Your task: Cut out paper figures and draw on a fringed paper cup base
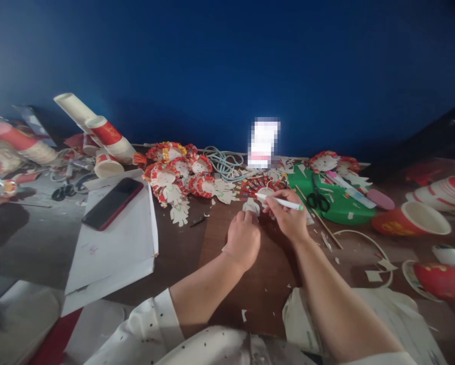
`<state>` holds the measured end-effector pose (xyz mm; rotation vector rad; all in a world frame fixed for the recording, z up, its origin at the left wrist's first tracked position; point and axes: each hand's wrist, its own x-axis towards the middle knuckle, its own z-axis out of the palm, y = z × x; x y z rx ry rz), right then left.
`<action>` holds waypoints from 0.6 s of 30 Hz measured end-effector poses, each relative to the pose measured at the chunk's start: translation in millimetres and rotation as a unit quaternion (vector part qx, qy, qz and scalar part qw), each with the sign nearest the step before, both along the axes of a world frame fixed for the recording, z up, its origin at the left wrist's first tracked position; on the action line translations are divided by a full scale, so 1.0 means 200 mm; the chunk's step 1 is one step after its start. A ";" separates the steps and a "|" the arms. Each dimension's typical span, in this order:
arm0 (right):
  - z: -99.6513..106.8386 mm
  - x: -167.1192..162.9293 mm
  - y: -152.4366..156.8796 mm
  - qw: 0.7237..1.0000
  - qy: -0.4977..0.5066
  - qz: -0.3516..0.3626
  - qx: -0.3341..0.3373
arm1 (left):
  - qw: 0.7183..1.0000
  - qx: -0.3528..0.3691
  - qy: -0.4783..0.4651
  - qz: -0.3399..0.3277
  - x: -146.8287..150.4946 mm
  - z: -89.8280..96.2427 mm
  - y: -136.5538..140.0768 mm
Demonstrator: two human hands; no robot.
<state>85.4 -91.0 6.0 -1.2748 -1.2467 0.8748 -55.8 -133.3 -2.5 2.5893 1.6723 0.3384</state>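
My right hand (290, 215) is closed around a white marker pen (284, 202) with a green end, its other end pointing left at a paper figure. That paper figure (251, 205) has a red and yellow striped fringe (252, 187) and a pale cut-out body. Against the near edge of the body, my left hand (244, 238) is curled with its fingers pressed down. The left fingertips are mostly hidden. Several finished-looking paper figures (164, 177) with red fringes and pale bodies are heaped to the left of my hands.
A phone (112, 204) lies on white sheets (116, 258) at left. Scissors (317, 200) and a pink-capped pen rest on green paper (345, 210); a thin stick (320, 219) lies beside it. Red paper cups (412, 220) are at right, stacked cups (111, 137) back left. A lit, blurred screen (264, 143) stands behind.
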 end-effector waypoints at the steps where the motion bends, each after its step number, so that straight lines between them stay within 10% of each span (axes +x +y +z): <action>1: -0.01 0.00 0.00 1.000 -0.009 0.007 0.000 | 1.000 -0.004 0.006 -0.003 0.00 0.00 0.00; 18: -0.08 -0.02 0.02 0.981 -0.167 0.027 0.095 | 0.996 -0.054 0.066 -0.006 0.02 0.06 -0.02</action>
